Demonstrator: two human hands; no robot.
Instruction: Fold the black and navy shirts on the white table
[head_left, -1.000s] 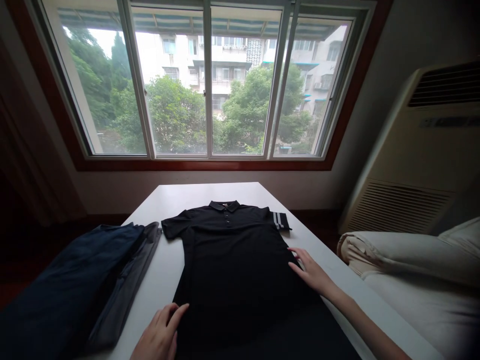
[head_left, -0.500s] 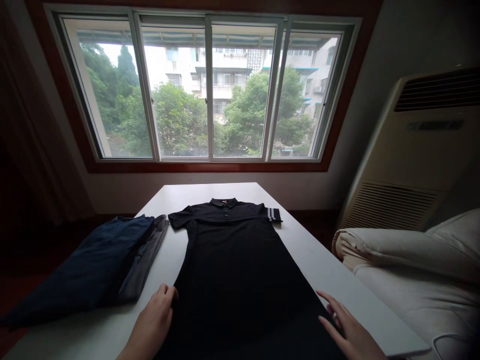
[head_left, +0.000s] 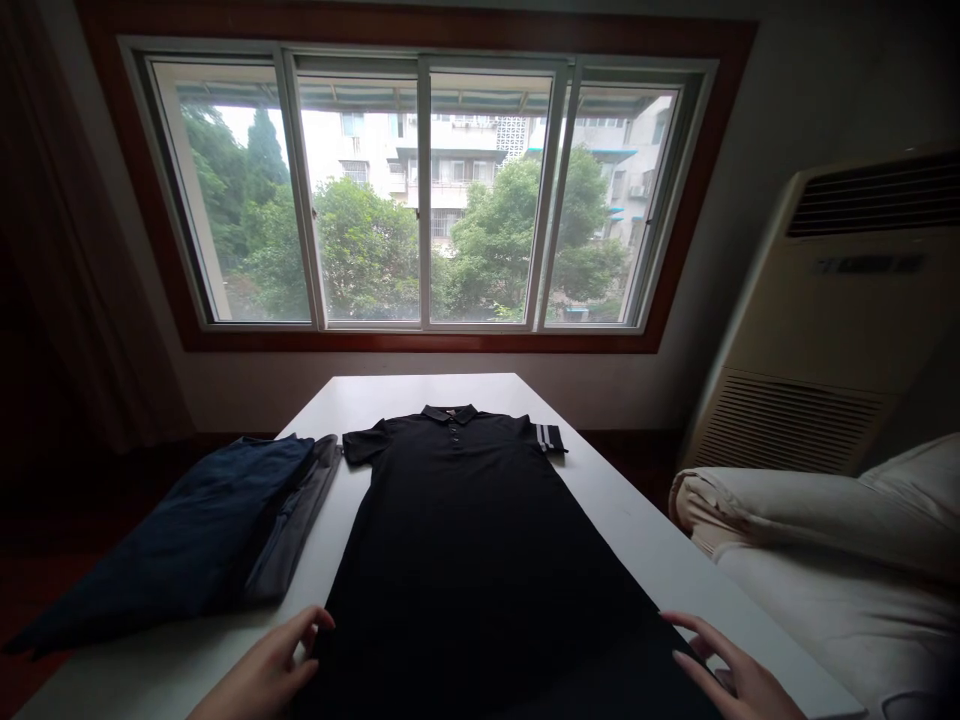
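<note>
A black short-sleeved polo shirt (head_left: 480,540) lies spread flat on the white table (head_left: 637,525), collar toward the window. Two pale stripes mark its right sleeve. At the shirt's lower left edge is my left hand (head_left: 274,660), fingers curved and thumb apart from them, fingertips touching the cloth. My right hand (head_left: 735,665) is at the opposite edge, with its fingers and thumb spread and the tips against the fabric. The shirt's hem runs out of view at the bottom.
A stack of folded dark blue and grey clothes (head_left: 187,530) rests on the table's left side. Beyond the right edge is a light-coloured sofa (head_left: 810,510), with a standing air conditioner (head_left: 825,330) behind it. A wide window (head_left: 424,200) fills the far wall.
Both hands have moved outward and down along the shirt's side edges. My left hand's fingers have loosened from a closed grip. The camera view has tilted up slightly.
</note>
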